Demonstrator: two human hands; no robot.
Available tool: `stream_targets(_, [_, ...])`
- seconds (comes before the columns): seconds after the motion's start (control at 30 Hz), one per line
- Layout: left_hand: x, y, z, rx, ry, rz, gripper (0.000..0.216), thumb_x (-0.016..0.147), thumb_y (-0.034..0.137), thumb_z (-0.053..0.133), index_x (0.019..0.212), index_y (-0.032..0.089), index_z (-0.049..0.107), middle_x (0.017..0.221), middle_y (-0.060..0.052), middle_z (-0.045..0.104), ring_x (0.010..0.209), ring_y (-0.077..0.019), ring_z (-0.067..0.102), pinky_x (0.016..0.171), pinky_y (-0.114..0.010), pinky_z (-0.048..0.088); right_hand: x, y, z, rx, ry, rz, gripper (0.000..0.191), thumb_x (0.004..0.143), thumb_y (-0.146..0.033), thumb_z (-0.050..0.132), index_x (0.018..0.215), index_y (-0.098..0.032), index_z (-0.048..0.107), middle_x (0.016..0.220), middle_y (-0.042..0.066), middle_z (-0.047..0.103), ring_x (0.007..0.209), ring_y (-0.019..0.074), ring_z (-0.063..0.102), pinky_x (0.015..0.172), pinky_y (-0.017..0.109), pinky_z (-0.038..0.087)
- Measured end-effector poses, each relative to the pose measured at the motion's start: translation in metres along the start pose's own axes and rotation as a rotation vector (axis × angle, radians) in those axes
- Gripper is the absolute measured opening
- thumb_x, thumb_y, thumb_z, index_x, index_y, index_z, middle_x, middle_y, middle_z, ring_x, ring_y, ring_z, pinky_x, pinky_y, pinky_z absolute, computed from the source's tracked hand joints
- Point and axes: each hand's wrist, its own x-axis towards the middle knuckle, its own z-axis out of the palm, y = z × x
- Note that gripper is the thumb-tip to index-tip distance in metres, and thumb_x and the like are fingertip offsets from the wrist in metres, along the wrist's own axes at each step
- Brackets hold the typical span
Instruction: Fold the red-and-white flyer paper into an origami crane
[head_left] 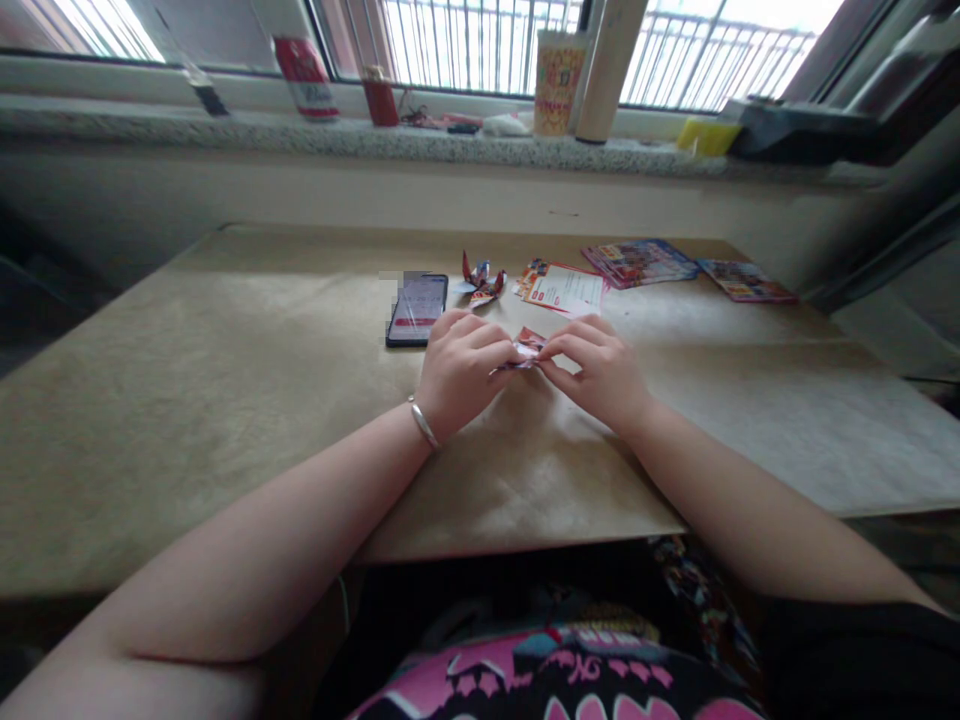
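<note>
Both hands meet over the middle of the table, holding a small piece of folded printed paper (529,343) between them. My left hand (466,368), with a silver bangle at the wrist, pinches the paper's left side. On its right side, the thumb and forefinger of my right hand (598,368) close on the edge. The paper is coloured red, white and purple; its exact folded shape is partly hidden by fingers. Just beyond my left hand lies a phone (418,308) with its screen lit. Folded paper pieces (484,280) with pointed tips stand beside the phone.
Printed sheets (566,288) lie behind my right hand, with stacks of colourful cards (641,262) and more cards (746,280) farther right. Along the granite windowsill (450,145) stand a red can (306,78), a red bottle (380,98), a patterned cup (559,85) and a tall cylinder (609,75).
</note>
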Motion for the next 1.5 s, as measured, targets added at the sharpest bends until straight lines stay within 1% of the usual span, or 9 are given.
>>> stream_targets(0.4, [0.000,-0.001,0.000,-0.006,-0.013,-0.020,0.023,0.091,0.038,0.059,0.073,0.027,0.069,0.078,0.002,0.069,0.079,-0.0166,0.054,0.090,-0.038,0.037,-0.001,0.003,0.001,-0.060,-0.010,0.005,0.007,0.085,-0.025,0.061,0.082,-0.023,0.067,0.085,0.004,0.068,0.086,0.0215,0.057,0.081,0.037,0.048])
stream_targets(0.6, [-0.002,-0.002,0.001,0.011,-0.004,-0.011,0.023,0.090,0.038,0.060,0.072,0.026,0.069,0.076,0.002,0.068,0.077,-0.0165,0.054,0.087,-0.036,0.038,-0.001,0.003,0.001,-0.086,-0.025,0.002,0.007,0.084,-0.022,0.061,0.080,-0.023,0.066,0.084,0.004,0.068,0.085,0.0215,0.058,0.079,0.036,0.048])
stream_targets(0.83, [-0.002,-0.003,0.002,0.005,-0.014,-0.031,0.022,0.090,0.039,0.060,0.075,0.027,0.069,0.078,0.001,0.069,0.078,-0.0173,0.055,0.086,-0.037,0.038,-0.002,0.004,0.001,-0.062,-0.018,0.019,0.007,0.086,-0.025,0.060,0.084,-0.023,0.066,0.086,0.005,0.067,0.085,0.0212,0.058,0.078,0.036,0.047])
stream_targets(0.9, [-0.002,-0.003,0.002,-0.006,-0.004,-0.042,0.018,0.089,0.040,0.062,0.081,0.027,0.069,0.081,0.001,0.069,0.082,-0.0181,0.056,0.087,-0.036,0.038,-0.001,0.003,0.001,-0.057,-0.005,0.024,0.008,0.086,-0.025,0.058,0.083,-0.023,0.066,0.085,0.004,0.067,0.084,0.0205,0.058,0.077,0.035,0.047])
stream_targets(0.97, [-0.003,-0.002,0.002,-0.025,0.011,-0.077,0.017,0.087,0.042,0.064,0.093,0.027,0.069,0.089,-0.001,0.069,0.089,-0.0196,0.057,0.088,-0.036,0.039,0.000,0.003,0.000,-0.041,0.026,0.047,0.009,0.087,-0.023,0.058,0.081,-0.024,0.065,0.083,0.004,0.067,0.082,0.0197,0.059,0.076,0.034,0.047])
stream_targets(1.1, [-0.003,-0.002,0.003,-0.114,0.080,-0.205,0.044,0.083,0.039,0.068,0.122,0.023,0.056,0.115,-0.008,0.064,0.105,-0.0237,0.056,0.093,-0.039,0.042,0.001,0.004,-0.001,0.038,0.098,0.150,0.008,0.085,-0.022,0.059,0.077,-0.023,0.062,0.078,0.003,0.066,0.078,0.0185,0.060,0.072,0.033,0.049])
stream_targets(1.23, [-0.003,-0.005,0.007,-0.247,0.141,-0.278,0.069,0.079,0.034,0.072,0.138,0.021,0.039,0.121,-0.011,0.059,0.109,-0.0238,0.055,0.097,-0.040,0.044,0.001,0.009,0.002,0.181,0.121,0.290,0.005,0.082,-0.023,0.058,0.078,-0.022,0.059,0.076,0.002,0.063,0.071,0.0160,0.059,0.062,0.030,0.050])
stream_targets(1.37, [-0.008,-0.009,0.015,-0.365,0.070,-0.330,0.088,0.075,0.035,0.075,0.147,0.021,0.026,0.132,-0.015,0.052,0.115,-0.0255,0.054,0.097,-0.041,0.047,-0.002,0.018,0.011,0.399,0.152,0.500,0.010,0.082,-0.031,0.061,0.083,-0.021,0.058,0.076,0.001,0.065,0.069,0.0149,0.060,0.059,0.028,0.051])
stream_targets(1.5, [-0.016,-0.014,0.024,-0.474,-0.031,-0.406,0.105,0.070,0.036,0.080,0.151,0.025,0.015,0.140,-0.018,0.044,0.120,-0.0294,0.053,0.095,-0.046,0.049,-0.004,0.027,0.023,0.704,0.031,0.556,0.023,0.083,-0.040,0.059,0.097,-0.021,0.059,0.087,0.004,0.070,0.080,0.0171,0.066,0.060,0.027,0.052])
